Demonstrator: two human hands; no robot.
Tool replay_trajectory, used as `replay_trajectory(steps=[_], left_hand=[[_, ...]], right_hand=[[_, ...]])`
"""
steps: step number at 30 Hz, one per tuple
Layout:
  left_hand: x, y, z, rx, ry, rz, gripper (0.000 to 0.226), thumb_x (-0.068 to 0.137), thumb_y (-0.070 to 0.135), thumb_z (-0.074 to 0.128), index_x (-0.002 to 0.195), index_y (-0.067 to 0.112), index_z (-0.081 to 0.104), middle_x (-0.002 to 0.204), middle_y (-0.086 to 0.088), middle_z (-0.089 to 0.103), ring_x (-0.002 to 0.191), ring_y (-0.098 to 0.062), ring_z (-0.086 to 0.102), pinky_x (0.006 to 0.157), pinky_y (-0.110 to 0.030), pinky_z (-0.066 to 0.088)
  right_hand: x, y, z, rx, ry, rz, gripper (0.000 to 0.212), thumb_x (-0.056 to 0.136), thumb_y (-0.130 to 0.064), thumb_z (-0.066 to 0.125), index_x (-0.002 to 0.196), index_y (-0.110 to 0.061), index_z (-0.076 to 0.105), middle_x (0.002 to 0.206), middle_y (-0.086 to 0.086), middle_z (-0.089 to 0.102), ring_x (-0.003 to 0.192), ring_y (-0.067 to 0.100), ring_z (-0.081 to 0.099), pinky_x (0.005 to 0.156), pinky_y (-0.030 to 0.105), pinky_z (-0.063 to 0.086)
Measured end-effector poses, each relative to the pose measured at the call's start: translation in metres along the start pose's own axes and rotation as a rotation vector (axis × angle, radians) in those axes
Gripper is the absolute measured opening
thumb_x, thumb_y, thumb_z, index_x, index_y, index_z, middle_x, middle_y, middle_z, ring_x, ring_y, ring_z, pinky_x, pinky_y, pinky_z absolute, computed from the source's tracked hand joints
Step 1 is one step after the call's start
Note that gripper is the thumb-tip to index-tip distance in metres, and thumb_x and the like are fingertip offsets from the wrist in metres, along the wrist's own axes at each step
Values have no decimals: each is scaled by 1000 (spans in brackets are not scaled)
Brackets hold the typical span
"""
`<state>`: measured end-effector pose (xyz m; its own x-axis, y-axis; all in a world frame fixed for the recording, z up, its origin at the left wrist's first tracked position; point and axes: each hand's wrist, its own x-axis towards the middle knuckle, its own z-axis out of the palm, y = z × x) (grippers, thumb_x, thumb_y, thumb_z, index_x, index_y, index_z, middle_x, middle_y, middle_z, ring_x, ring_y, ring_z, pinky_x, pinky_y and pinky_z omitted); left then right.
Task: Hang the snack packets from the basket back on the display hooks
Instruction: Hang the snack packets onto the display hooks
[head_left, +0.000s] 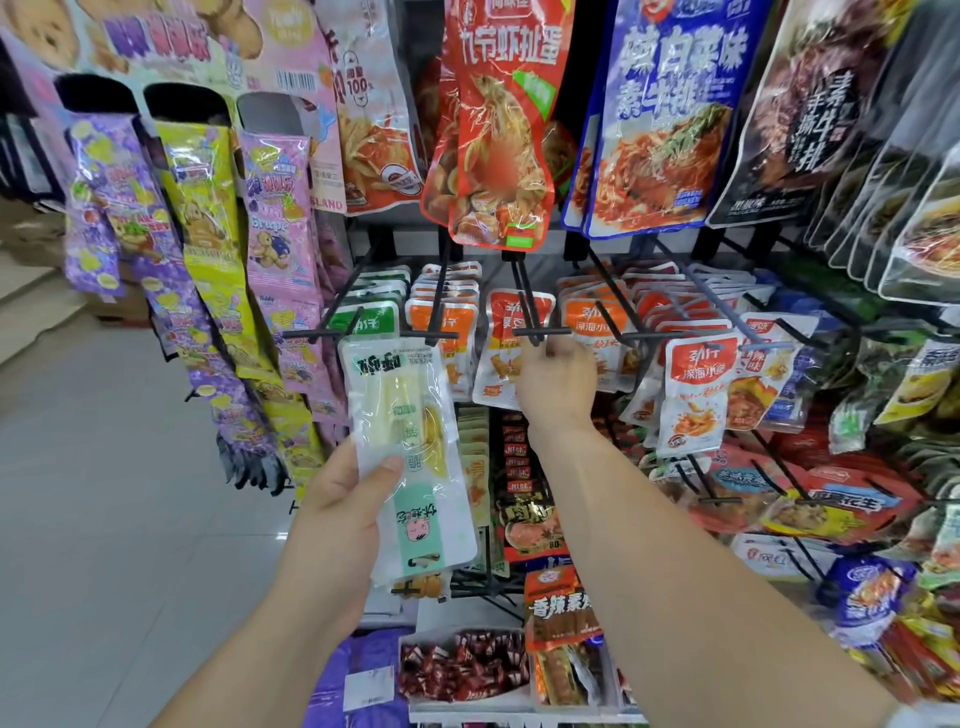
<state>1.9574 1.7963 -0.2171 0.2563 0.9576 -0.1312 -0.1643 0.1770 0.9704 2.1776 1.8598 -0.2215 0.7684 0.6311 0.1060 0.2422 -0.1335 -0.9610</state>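
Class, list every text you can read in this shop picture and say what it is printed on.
"九节虾扯蛋": red shrimp packet, top row.
"辣白菜味": blue packet.
"100%": pale packet.
"Grape": pink bear packet.
"深海小鱼": orange-topped packet.
Unreadable: print on the white packet gripped by the left hand.
All other labels: too small or blurred.

Right hand (558, 382): grip unseen

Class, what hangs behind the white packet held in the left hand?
Behind the white packet, gripped by the left hand, the tops of green-labelled packets and orange packets show around its top. The green ones' lower parts are covered.
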Motion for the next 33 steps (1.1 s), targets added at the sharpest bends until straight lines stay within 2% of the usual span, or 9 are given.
replay_trajectory(steps=[7, 9, 11, 17, 20, 26, 29, 31, 33], left_hand=[[-6, 0, -4, 92, -52, 1, 34, 105, 9, 53, 124, 32, 71, 121, 5, 77, 118, -18, 70, 104, -46, 50], [-4, -1, -13, 224, -111, 1, 35, 105, 9, 55, 127, 31, 70, 123, 10, 76, 119, -10, 69, 112, -40, 44], [-1, 0, -22, 367, -200, -20, 35, 106, 10, 55, 128, 33, 69, 122, 14, 76, 120, -7, 68, 114, -37, 43], [2, 22, -31, 821, -611, -59, 37, 107, 20, 57, 120, 52, 70, 119, 22, 74, 116, -8, 67, 111, -39, 46], [-5, 33, -26, 837, -807, -35, 40, 106, 15, 58, 109, 51, 75, 111, 26, 74, 106, 3, 67, 98, -30, 49], [-17, 22, -28, 749, -1045, -57, 29, 103, 9, 63, 120, 29, 77, 120, 10, 76, 115, -10, 69, 107, -38, 50], [-28, 8, -20, 653, -976, -69, 26, 99, 11, 69, 105, 32, 82, 100, 13, 79, 94, -7, 73, 92, -37, 58], [-45, 0, -9, 542, -918, -101, 22, 98, 5, 67, 101, 22, 81, 83, 8, 79, 67, -2, 71, 61, -24, 57], [-65, -9, 7, 411, -897, -136, 21, 96, 4, 69, 97, 21, 82, 93, 0, 82, 75, -8, 76, 59, -22, 58]], right_hand=[[-17, 1, -11, 84, 6, 88, 41, 96, -41, 63, 69, -10, 59, 67, 4, 57, 66, 20, 54, 70, 41, 50], [-42, 2, -26, 156, 11, 125, 40, 95, -48, 68, 103, -9, 74, 101, 4, 72, 96, 21, 66, 90, 39, 52], [-76, 5, -39, 165, -21, 137, 59, 96, -45, 68, 145, -13, 56, 141, 0, 61, 128, 18, 58, 106, 36, 45], [-135, 9, -62, -360, -263, -577, 71, 87, -32, 81, 150, -31, 49, 160, -9, 40, 153, 18, 27, 124, 38, 21], [-148, -2, -79, -616, -439, -640, 75, 84, -44, 81, 151, -36, 49, 160, -9, 41, 157, 21, 20, 126, 49, 7], [-195, 1, -125, -845, -303, -524, 46, 79, -55, 81, 108, -22, 73, 105, -6, 63, 107, 24, 55, 95, 42, 43], [-226, 14, -155, -793, -182, -382, 37, 80, -50, 84, 86, -21, 62, 83, -14, 49, 82, 12, 45, 71, 32, 38], [-246, 20, -178, -780, -79, -301, 40, 83, -48, 82, 75, -29, 47, 74, -15, 40, 70, 2, 38, 61, 27, 30], [-263, 24, -203, -714, 28, -195, 42, 86, -47, 80, 73, -30, 44, 68, -8, 42, 62, 3, 40, 56, 26, 29]])
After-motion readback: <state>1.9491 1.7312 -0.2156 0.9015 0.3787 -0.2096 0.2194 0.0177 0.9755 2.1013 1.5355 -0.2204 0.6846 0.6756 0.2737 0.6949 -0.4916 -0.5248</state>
